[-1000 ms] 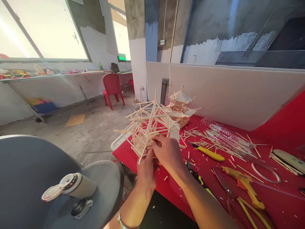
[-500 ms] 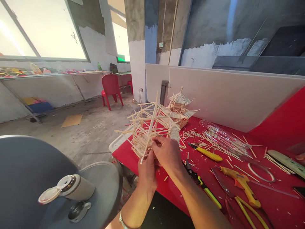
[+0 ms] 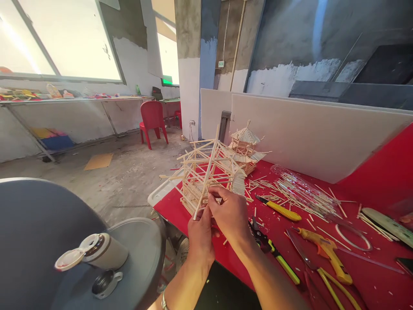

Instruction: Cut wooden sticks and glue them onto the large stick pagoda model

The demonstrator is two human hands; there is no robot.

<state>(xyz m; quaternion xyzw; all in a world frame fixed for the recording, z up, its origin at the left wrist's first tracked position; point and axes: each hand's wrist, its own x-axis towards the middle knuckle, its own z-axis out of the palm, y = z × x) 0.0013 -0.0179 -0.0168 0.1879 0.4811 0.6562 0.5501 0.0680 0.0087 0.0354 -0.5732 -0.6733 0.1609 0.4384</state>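
A pavilion-like model of thin wooden sticks (image 3: 190,189) stands at the near left corner of the red table. From its peak a long pale wooden stick (image 3: 209,170) slopes down toward me. My left hand (image 3: 200,232) is closed at the low end of this stick, thumb up against it. Just above, my right hand (image 3: 230,211) has thumb and forefinger pinched at the stick's side. The fingertips partly hide each other, so any smaller piece between them cannot be made out. Behind stands a second stick model, a tiered pagoda (image 3: 245,137).
On the red table (image 3: 238,275) lie a yellow utility knife (image 3: 280,209), a yellow glue gun (image 3: 327,249), pliers (image 3: 318,269), black-and-green cutters (image 3: 274,249) and a plastic bag of sticks (image 3: 306,191). At left, a grey stool (image 3: 145,245) bears an open white bottle (image 3: 109,252).
The whole view has shifted slightly, so things appear a little further right. Both hands keep about the same place on the stick, the right thumb and forefinger still pinched.
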